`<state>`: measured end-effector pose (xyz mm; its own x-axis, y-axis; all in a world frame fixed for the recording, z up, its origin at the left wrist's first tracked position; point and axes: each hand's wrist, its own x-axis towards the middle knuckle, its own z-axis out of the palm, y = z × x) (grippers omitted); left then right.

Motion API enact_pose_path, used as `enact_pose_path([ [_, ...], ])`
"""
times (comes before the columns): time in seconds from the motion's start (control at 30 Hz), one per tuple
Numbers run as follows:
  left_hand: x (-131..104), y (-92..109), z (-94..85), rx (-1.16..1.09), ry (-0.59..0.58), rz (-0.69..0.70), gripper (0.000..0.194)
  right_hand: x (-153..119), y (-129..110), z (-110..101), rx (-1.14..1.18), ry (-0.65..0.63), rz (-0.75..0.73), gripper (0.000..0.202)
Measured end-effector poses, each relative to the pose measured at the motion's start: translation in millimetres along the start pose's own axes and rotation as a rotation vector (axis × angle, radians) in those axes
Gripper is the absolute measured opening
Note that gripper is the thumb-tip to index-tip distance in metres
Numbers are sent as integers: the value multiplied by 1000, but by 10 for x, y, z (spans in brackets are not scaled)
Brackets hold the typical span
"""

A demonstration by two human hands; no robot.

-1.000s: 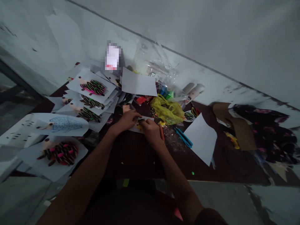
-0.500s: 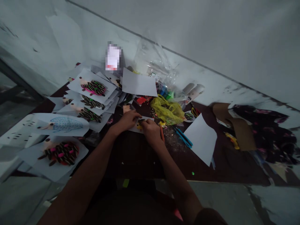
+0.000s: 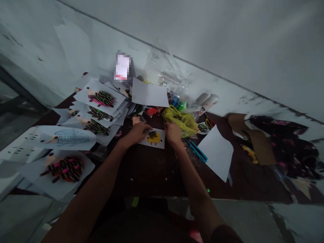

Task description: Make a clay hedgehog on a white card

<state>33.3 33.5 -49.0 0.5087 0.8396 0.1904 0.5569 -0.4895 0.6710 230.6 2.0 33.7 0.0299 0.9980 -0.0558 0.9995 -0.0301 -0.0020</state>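
Note:
A small white card [image 3: 161, 144] lies on the dark table, bearing a yellow animal figure [image 3: 157, 138] with dark strips on its back and orange feet. At the card's left edge rests my left hand [image 3: 138, 132], its fingers bent; what they hold, if anything, is too small to tell. My right hand [image 3: 173, 133] is closed just right of the card, beside the yellow plastic bag [image 3: 186, 123]. Whatever lies between its fingertips is hidden. A pale pinkish piece [image 3: 136, 120] sits just above my left hand.
Finished-looking hedgehog pictures [image 3: 101, 98] are piled at the left. Blue scissors [image 3: 198, 151] and a white sheet [image 3: 219, 153] lie to the right. A lit phone [image 3: 123, 66] leans at the wall; cardboard [image 3: 262, 145] and dark cloth [image 3: 286, 141] are far right.
My right hand has moved off the card to the right, towards the yellow bag, uncovering the yellow figure. My left hand has stayed at the card's left side.

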Motion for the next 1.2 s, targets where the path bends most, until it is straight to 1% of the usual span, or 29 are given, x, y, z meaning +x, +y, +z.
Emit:
enact_pose_path([
  [0.07, 0, 17, -7, 6, -3, -3, 41, 106, -41, 22, -19, 6, -27, 36],
  [0.2, 1, 33, -8, 1, 33, -1, 41, 266, -116, 58, -66, -24, -13, 37],
  [0.33, 2, 49, -25, -34, 84, -2, 44, 347, -112, 110, -69, -30, -14, 38],
  [0.4, 4, 69, -38, -51, 99, -7, 44, 349, -82, 142, -53, 5, -27, 37],
  [0.57, 7, 141, -48, -103, 168, 11, 42, 227, 34, 159, 67, 139, -37, 30],
  [0.67, 6, 166, -44, -134, 223, 26, 39, 123, 114, 146, 135, 170, 7, 28],
  [0.77, 4, 166, -42, -146, 243, 37, 36, 55, 189, 175, 204, 173, 62, 25],
  [0.83, 4, 162, -43, -152, 248, 44, 35, 32, 230, 215, 279, 177, 85, 23],
  [0.9, 3, 167, -48, -165, 257, 43, 33, 14, 255, 253, 396, 213, 86, 22],
  [0.97, -1, 192, -59, -196, 268, 31, 28, -14, 250, 271, 544, 270, 47, 20],
  [1.03, -10, 237, -77, -253, 264, 15, 20, -61, 203, 264, 671, 304, -32, 17],
  [1.07, -16, 265, -88, -289, 246, 9, 18, -91, 163, 251, 715, 302, -78, 17],
  [1.13, -29, 321, -112, -364, 185, 6, 20, -157, 59, 214, 761, 269, -154, 18],
  [1.2, -39, 363, -130, -424, 119, 18, 20, -216, -51, 173, 760, 234, -187, 19],
])
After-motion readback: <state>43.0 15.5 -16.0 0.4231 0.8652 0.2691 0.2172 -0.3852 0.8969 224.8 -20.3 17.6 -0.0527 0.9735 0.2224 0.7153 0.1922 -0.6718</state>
